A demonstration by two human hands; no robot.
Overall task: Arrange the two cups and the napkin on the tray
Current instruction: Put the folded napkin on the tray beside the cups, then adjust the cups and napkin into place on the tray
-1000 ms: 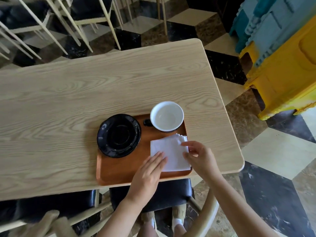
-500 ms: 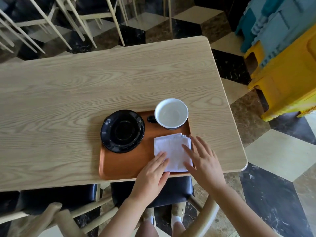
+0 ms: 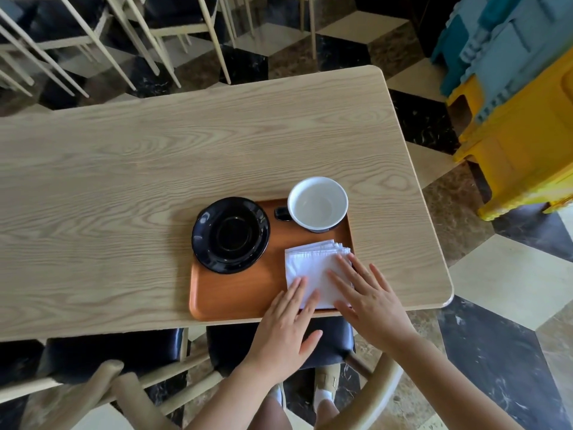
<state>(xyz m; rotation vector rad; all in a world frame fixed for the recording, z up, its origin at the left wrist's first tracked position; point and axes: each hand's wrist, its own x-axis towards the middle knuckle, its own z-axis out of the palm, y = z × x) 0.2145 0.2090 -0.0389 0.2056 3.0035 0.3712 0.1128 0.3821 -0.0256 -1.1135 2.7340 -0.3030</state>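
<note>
An orange-brown tray [image 3: 235, 293] lies at the table's near edge. On its left stands a black saucer [image 3: 230, 234]. At its far right corner sits a cup [image 3: 317, 203], white inside, with a dark handle pointing left. A folded white napkin [image 3: 313, 265] lies on the tray's near right part. My left hand [image 3: 286, 327] rests flat, fingertips on the napkin's near left corner. My right hand [image 3: 369, 297] lies flat with spread fingers on the napkin's right side. Neither hand grips anything.
The light wooden table [image 3: 155, 181] ends just right of the tray. Dark-seated chairs [image 3: 124, 352] stand under the near edge, more chairs [image 3: 93, 32] beyond the far edge. Yellow and blue plastic stools [image 3: 514, 103] are stacked at the right on the tiled floor.
My right hand went from pinching the napkin's right edge to lying flat on it with fingers spread. My left hand stayed on the near left corner. The camera view shifted slightly.
</note>
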